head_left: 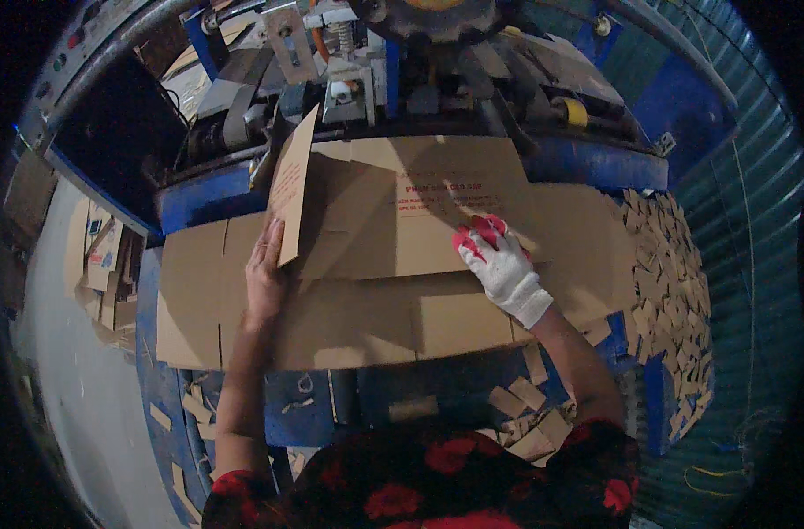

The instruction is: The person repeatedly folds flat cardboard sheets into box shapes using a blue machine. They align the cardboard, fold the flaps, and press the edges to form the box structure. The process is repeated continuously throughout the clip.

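Observation:
A flat brown carton blank (358, 212) with red print lies in front of the machine, on top of other cardboard (349, 326). At its left end a narrow cardboard flap (293, 189) stands up at a steep tilt. My bare left hand (267, 260) is at the flap's lower left edge, fingers closed against it; the thumb is hard to make out. My right hand (501, 264), in a white glove with red-pink fingertips, rests on the blank beside the print. Its fingers are slightly bent and apart, gripping nothing.
Beyond the blank stands a blue machine (587, 167) with belts, rollers and a dark round part (428, 22) overhead. Small cardboard scraps (671, 282) are heaped at the right; more scraps (534, 423) lie near my body. Stacked cardboard (107, 273) stands on the left floor.

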{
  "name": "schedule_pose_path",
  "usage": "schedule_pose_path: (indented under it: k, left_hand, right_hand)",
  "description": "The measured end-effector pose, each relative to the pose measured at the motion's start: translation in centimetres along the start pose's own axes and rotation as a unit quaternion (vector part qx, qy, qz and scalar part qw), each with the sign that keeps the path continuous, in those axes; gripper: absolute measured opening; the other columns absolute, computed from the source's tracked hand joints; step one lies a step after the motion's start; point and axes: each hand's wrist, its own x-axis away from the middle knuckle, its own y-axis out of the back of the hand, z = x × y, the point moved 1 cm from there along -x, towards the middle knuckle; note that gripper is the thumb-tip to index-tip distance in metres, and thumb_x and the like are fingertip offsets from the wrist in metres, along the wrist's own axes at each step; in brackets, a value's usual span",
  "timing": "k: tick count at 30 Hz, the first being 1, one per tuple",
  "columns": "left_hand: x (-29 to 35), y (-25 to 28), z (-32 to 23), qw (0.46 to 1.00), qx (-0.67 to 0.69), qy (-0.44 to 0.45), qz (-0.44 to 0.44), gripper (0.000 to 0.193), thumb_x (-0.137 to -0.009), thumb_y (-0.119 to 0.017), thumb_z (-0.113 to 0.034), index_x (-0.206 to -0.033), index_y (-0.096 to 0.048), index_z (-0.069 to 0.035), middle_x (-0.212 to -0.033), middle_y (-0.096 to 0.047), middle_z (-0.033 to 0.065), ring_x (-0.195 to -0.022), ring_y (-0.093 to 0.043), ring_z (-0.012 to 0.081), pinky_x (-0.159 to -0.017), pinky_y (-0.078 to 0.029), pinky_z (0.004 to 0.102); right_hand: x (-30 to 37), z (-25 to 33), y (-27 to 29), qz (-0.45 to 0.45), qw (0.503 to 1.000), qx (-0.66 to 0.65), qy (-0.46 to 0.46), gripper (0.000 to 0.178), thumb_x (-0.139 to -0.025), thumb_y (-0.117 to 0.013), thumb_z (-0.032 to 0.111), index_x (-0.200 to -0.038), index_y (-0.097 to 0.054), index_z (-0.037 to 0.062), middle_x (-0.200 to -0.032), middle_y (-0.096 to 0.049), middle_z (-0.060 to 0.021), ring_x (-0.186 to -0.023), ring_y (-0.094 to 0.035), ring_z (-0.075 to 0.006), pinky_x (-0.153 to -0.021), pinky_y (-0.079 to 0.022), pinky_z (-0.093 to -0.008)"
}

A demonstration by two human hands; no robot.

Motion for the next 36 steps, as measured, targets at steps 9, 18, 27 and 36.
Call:
schedule_pose_path:
  k: [9, 18, 27, 36]
  left_hand:
    - [-6.4, -7.4, 5.4, 0.994, -0.090, -0.028, 0.046, 0.057, -0.079, -0.054, -0.001, -0.135, -0.044, -0.002, -0.133, -0.047, 0.0166, -0.117, -0.048, 0.0367, -0.099, -0.042, 0.0434]
    - [-17.3, -13.0, 8.8, 0.964, -0.025, 0.228, 0.132, 0.058, -0.086, -0.054, -0.009, -0.139, -0.031, 0.001, -0.136, -0.040, 0.0261, -0.119, -0.048, 0.0398, -0.095, -0.045, 0.0431]
    - [7.4, 12.0, 11.7, 0.901, -0.353, 0.244, 0.069, 0.045, -0.083, -0.060, -0.027, -0.122, -0.058, -0.005, -0.127, -0.055, 0.0168, -0.113, -0.054, 0.0338, -0.095, -0.045, 0.0406]
    - [18.3, 19.5, 16.1, 0.795, -0.317, 0.435, 0.280, 0.074, -0.081, -0.060, -0.060, -0.123, -0.055, 0.002, -0.125, -0.051, 0.0216, -0.114, -0.050, 0.0360, -0.095, -0.041, 0.0467]
  right_hand:
    - [-7.7, -7.1, -5.7, -0.066, 0.997, 0.008, -0.029, 0.047, -0.081, -0.053, 0.007, -0.126, -0.055, 0.0178, -0.128, -0.053, -0.0121, -0.117, -0.051, -0.0357, -0.100, -0.041, -0.0461]
    - [-21.2, -14.0, -7.0, 0.017, 0.979, 0.055, -0.194, 0.046, -0.087, -0.054, 0.014, -0.133, -0.050, 0.0160, -0.121, -0.059, -0.0122, -0.106, -0.058, -0.0335, -0.085, -0.048, -0.0478]
    - [6.5, -13.3, -0.9, -0.036, 0.890, 0.037, -0.452, 0.093, -0.074, -0.071, 0.047, -0.146, -0.027, 0.0088, -0.146, -0.036, -0.0157, -0.136, -0.031, -0.0338, -0.112, -0.023, -0.0470]
    - [26.7, -10.2, 3.3, 0.144, 0.678, 0.007, -0.721, 0.114, -0.064, -0.065, 0.073, -0.147, -0.025, 0.0058, -0.151, -0.028, -0.0153, -0.140, -0.026, -0.0316, -0.111, -0.024, -0.0494]
